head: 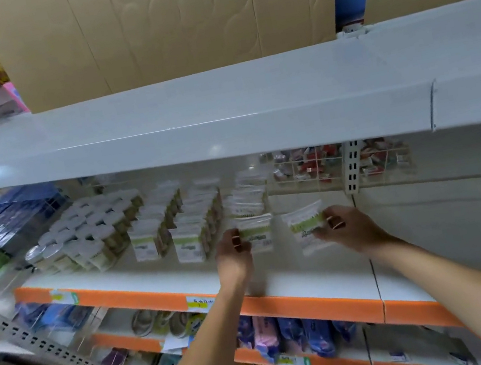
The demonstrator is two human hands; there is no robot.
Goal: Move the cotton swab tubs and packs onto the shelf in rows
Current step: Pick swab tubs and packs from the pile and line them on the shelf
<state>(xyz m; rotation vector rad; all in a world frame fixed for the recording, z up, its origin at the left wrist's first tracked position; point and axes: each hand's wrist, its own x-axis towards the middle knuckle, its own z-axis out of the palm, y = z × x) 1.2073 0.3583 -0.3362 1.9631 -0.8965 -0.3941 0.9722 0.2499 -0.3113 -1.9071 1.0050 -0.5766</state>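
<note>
White metal shelf [314, 278] with an orange front edge carries everything you are working on. At its left stand round clear cotton swab tubs with white lids [87, 232], packed in rows that run back toward the rear wall. Next to them, two rows of upright clear rectangular swab packs with green-banded labels [176, 226] also run front to back, labels facing you. A third row of the same packs [246, 195] sits just right of those. Behind, on the right, a white wire basket [326, 164] holds red and white small items, and a slotted upright post [352, 167] stands beside it. Above, a wide white top shelf [189, 120] overhangs the rows.

Your left hand [234, 247] pinches a clear swab pack with a green band [255, 231] at the front of that third row, upright, label toward you. Your right hand [343, 227] pinches another clear green-labelled pack [304, 225] just to the right, tilted, its top leaning left. The two packs are near each other but apart. Whether either rests on the shelf is unclear.
</note>
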